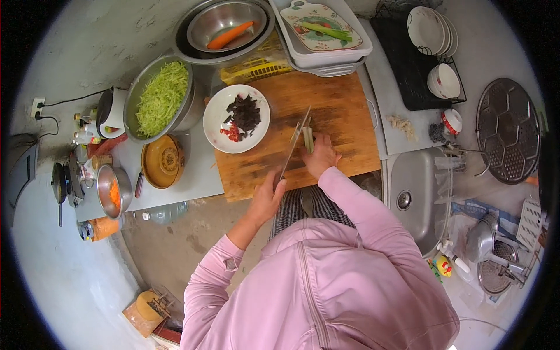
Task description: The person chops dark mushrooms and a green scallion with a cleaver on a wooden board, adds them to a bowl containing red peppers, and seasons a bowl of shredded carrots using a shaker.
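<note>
My left hand point(266, 194) grips the handle of a kitchen knife point(294, 146), perhaps a cleaver, its blade seen nearly edge-on and pointing away from me. Just right of the blade, my right hand point(321, 156) holds pale green stalk pieces point(308, 139) down on the wooden cutting board point(350, 105). The fingers partly hide the stalks. Left of the knife, a white plate point(214, 131) rests on the board's edge. It carries dark chopped strips point(246, 114) and a small heap of chopped red pieces point(232, 132).
A metal basin point(191, 109) holds shredded green vegetable point(162, 98). Nested metal bowls point(181, 30) hold a carrot point(229, 35). A green stalk point(326, 30) lies on a patterned board point(302, 13). Shredded orange vegetable sits in a bowl point(126, 188). At right is a sink point(404, 175).
</note>
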`<action>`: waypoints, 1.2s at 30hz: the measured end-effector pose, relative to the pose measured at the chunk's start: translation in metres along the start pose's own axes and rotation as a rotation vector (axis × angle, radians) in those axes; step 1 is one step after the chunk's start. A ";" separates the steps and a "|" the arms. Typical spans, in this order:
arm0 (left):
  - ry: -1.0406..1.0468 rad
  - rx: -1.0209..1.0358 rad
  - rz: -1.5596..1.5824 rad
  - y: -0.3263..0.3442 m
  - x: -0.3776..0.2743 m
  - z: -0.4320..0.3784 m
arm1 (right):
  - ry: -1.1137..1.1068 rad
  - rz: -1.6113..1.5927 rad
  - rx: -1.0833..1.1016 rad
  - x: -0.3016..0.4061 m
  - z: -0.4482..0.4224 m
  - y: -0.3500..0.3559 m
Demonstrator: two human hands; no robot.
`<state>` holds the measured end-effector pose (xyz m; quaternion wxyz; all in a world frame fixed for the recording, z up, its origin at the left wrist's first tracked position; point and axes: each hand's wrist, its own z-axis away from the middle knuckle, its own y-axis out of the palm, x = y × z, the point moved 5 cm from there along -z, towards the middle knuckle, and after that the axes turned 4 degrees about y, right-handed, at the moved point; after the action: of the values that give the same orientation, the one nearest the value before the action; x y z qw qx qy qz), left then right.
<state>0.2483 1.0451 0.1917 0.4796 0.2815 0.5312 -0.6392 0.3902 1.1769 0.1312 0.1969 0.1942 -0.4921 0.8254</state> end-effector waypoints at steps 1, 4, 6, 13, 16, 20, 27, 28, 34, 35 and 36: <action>0.011 0.006 -0.016 -0.001 0.002 0.003 | -0.003 0.003 0.002 -0.002 0.002 -0.001; 0.040 0.031 -0.078 -0.006 -0.005 0.010 | -0.131 0.184 0.010 -0.003 0.011 -0.004; 0.060 0.050 -0.126 -0.008 -0.008 0.014 | -0.122 0.140 -0.068 -0.005 0.016 -0.012; -0.020 0.158 -0.185 -0.012 -0.018 0.012 | -0.029 0.004 -0.027 -0.007 -0.006 0.009; -0.022 0.152 -0.242 -0.014 -0.018 0.013 | -0.078 0.097 -0.228 0.002 -0.004 0.010; -0.042 0.157 -0.220 -0.017 -0.018 0.017 | -0.167 0.032 -0.248 -0.016 -0.007 0.008; 0.220 0.300 -0.951 -0.070 0.001 0.028 | -0.329 -0.375 -0.127 -0.001 -0.017 -0.069; 0.346 0.295 -0.996 -0.073 -0.001 0.027 | -0.335 -0.305 0.012 0.022 -0.004 -0.074; 0.361 0.229 -0.674 -0.077 0.012 0.038 | -0.136 -0.273 -0.152 -0.001 -0.024 -0.047; 0.270 0.150 -0.467 -0.074 0.020 0.042 | -0.109 -0.153 -0.126 -0.004 -0.016 -0.040; 0.175 0.071 -0.258 -0.070 0.031 0.043 | -0.144 -0.004 -0.092 0.006 -0.001 -0.034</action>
<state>0.1791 0.9923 0.2049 0.3350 0.2824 0.5797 -0.6870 0.4029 1.1937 0.1590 0.1713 0.2448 -0.5420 0.7854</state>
